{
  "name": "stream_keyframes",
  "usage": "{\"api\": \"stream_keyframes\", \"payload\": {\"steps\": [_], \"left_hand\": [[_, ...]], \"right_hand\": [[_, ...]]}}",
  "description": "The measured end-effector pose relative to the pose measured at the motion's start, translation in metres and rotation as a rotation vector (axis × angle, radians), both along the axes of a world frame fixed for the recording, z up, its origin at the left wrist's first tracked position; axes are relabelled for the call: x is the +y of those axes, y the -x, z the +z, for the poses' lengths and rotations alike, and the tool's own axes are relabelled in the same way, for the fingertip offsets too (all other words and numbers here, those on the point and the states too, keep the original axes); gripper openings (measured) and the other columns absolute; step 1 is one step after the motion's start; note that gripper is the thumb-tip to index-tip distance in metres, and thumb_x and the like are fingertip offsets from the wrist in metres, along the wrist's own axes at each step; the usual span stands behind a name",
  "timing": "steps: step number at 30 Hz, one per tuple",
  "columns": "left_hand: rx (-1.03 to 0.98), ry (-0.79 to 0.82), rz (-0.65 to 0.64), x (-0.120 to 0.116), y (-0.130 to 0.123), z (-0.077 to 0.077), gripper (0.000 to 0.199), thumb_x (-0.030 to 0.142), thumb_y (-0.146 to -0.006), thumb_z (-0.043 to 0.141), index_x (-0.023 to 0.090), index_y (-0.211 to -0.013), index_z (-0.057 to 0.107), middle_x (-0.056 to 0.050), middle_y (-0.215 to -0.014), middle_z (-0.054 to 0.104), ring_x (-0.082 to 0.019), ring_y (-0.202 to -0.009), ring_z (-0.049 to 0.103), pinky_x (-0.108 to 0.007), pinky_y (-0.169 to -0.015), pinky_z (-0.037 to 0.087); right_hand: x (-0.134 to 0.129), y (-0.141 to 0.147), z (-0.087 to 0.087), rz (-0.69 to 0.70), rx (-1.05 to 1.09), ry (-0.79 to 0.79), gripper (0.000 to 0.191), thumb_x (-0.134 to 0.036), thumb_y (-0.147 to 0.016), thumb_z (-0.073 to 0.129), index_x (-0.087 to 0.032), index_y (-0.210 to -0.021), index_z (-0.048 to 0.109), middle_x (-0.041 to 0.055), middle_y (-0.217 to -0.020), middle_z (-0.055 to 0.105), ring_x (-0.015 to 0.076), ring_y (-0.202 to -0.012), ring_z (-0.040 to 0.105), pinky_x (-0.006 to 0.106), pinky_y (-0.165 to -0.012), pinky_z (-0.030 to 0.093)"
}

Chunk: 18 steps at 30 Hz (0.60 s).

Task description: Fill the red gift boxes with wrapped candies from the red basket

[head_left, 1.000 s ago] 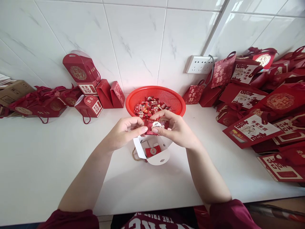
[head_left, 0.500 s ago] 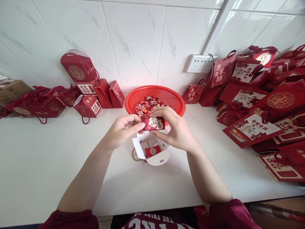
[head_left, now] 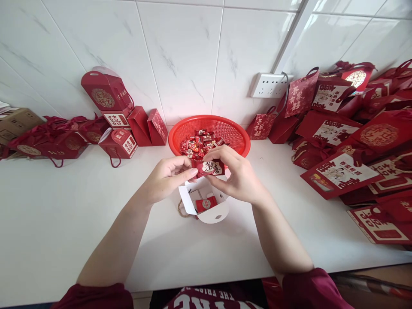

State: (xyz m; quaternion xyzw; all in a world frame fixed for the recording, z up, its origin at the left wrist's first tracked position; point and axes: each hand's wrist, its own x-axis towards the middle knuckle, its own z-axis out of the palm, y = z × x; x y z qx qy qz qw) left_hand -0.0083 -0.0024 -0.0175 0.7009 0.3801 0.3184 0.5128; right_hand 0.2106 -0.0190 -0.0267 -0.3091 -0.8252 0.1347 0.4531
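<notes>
Between my two hands is a dark red wrapped candy [head_left: 210, 168] with black characters on a pale patch. My left hand [head_left: 170, 178] pinches its left end between thumb and fingers. On the other side my right hand [head_left: 233, 176] grips its right end, fingers over the top edge and thumb below. Just under the candy stands an open gift box [head_left: 216, 216], white inside, with a rope handle at its left. A red candy packet [head_left: 206, 203] lies in the box. Behind my hands is a red plastic basket [head_left: 180, 128] holding many small red-wrapped candies [head_left: 193, 146].
Red gift boxes [head_left: 120, 143] and ribboned bags [head_left: 54, 139] line the wall at left. A large heap of red gift boxes [head_left: 343, 171] covers the right side of the white table [head_left: 96, 206]. A power socket [head_left: 268, 86] is on the tiled wall.
The candy has tilted and turned slightly in my fingers, its right end a little lower. Both hands keep their hold almost in place; the box and basket have not moved.
</notes>
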Motion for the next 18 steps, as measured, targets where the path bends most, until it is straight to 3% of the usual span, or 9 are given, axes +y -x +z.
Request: {"api": "stream_keyframes", "payload": {"steps": [4,9,13,18], "left_hand": [[-0.005,-0.019,0.002,0.0004,0.0006,0.0002,0.022,0.038,-0.092,0.064,0.017,-0.087,0.066,-0.002,-0.083,0.065,-0.015,-0.081,0.063,-0.029,-0.078,0.053],[-0.039,-0.088,0.022,0.001,0.0023,0.0013,0.022,0.037,-0.093,0.063,0.017,-0.086,0.065,-0.002,-0.082,0.065,-0.014,-0.079,0.063,-0.027,-0.074,0.052],[-0.097,-0.107,0.009,0.0014,0.0025,0.0014,0.022,0.036,-0.093,0.064,0.016,-0.084,0.064,-0.002,-0.078,0.064,-0.014,-0.074,0.062,-0.026,-0.071,0.051],[-0.113,-0.027,-0.045,0.0033,0.0024,-0.0005,0.024,0.037,-0.095,0.06,0.016,-0.083,0.062,-0.002,-0.075,0.063,-0.013,-0.072,0.058,-0.027,-0.07,0.047]], "right_hand": [[-0.0005,-0.0013,0.0002,0.014,0.016,0.033,0.024,-0.016,-0.089,0.063,-0.023,-0.111,0.057,0.0069,-0.112,0.063,0.0224,-0.105,0.062,0.038,-0.087,0.053],[-0.0008,-0.0033,0.0001,0.084,0.166,0.273,0.065,-0.033,-0.087,0.073,-0.026,-0.141,0.038,0.0098,-0.128,0.06,0.0262,-0.122,0.058,0.044,-0.099,0.053],[0.0015,-0.003,-0.0036,0.174,0.352,0.441,0.066,-0.032,-0.09,0.07,-0.031,-0.144,0.032,0.0091,-0.127,0.059,0.0252,-0.119,0.061,0.042,-0.09,0.059],[0.0011,-0.0018,-0.0046,0.223,0.356,0.432,0.066,-0.022,-0.089,0.067,-0.03,-0.145,0.032,0.0082,-0.125,0.06,0.0223,-0.114,0.062,0.036,-0.083,0.061]]}}
